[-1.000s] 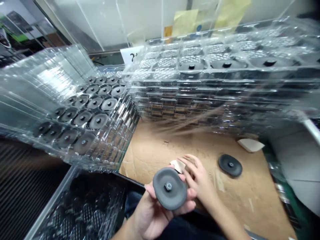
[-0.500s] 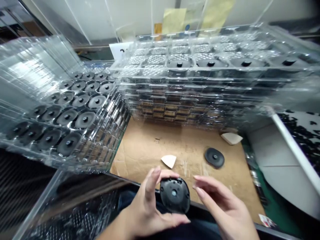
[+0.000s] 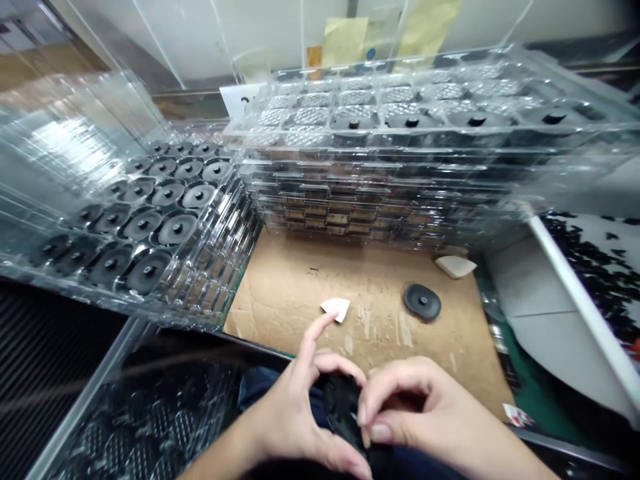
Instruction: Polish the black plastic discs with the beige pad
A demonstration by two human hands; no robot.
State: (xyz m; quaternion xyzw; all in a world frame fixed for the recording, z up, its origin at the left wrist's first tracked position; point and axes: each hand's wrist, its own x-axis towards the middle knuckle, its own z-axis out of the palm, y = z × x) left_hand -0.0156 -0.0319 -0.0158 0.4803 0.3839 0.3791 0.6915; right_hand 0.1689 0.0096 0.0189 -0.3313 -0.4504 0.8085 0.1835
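Note:
My left hand (image 3: 295,413) grips a black, rounded plastic disc (image 3: 343,403) by its edge, between thumb and fingers, with the index finger raised. The disc is tilted, so its face shows only in part. My right hand (image 3: 415,407) is closed in a pinch against the disc's right side; whatever its fingertips hold is hidden. Beyond the hands, a similar black disc (image 3: 423,302) with a small central post lies on the cardboard (image 3: 285,280). A white, rounded triangular piece (image 3: 336,308) lies just past my left index fingertip.
Clear plastic trays (image 3: 320,170) are stacked at the back. Another tray stack (image 3: 200,257) on the left holds several black discs. A second white piece (image 3: 456,266) lies at the cardboard's far right corner. On the right, a white-walled bin (image 3: 580,267) contains small black parts.
My right hand has moved left from beside the disc to pinch at its side. The disc has turned from face-on to tilted. My left index finger has lifted away from it.

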